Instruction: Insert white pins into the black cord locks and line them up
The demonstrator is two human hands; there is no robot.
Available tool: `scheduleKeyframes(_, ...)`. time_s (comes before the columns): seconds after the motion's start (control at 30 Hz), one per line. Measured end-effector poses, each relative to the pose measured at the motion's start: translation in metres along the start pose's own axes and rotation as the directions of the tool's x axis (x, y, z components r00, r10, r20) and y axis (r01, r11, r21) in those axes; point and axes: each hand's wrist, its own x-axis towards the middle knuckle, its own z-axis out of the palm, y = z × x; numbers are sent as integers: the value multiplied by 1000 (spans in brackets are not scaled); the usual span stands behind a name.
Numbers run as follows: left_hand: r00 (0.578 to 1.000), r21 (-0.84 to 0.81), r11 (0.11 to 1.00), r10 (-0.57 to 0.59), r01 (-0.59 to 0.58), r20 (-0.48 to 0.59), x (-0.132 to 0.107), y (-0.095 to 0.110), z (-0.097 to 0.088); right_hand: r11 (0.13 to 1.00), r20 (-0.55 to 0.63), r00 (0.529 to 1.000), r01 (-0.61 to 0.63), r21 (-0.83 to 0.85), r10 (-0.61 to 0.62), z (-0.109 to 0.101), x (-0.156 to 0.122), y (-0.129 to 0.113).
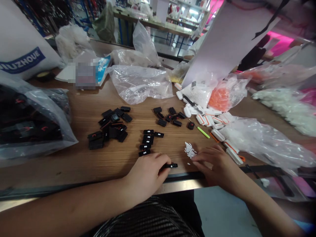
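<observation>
The wooden table runs beneath the right hand, which is half curled; whether it pinches anything, I cannot tell. The left hand pinches a black connector, jutting out at its right. White pins lie just beside the right hand.

The left hand partly hides a black connector.
</observation>
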Motion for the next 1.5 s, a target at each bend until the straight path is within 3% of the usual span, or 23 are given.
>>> scheduleKeyframes(0.33, 1000, 19, 1000, -4, 4, 19, 0, 0, 0, 993, 109, 989, 107, -39, -102, 9, 6, -2)
scheduleKeyframes(0.6, 1000, 12, 1000, -1, 1, 16, 0, -1, 0, 987, 103, 994, 50, -155, -34, 12, 3, -3)
scheduleKeyframes(1.27, 1000, 16, 1000, 1, -1, 24, 0, 1, 0, 1000, 107, 994, -5, -29, 8, 4, 2, -8)
scheduleKeyframes(1.5, 1000, 14, 1000, 4, -4, 21, 1, 4, -3, 996, 95, 992, 86, -30, -83, 8, 7, 0)
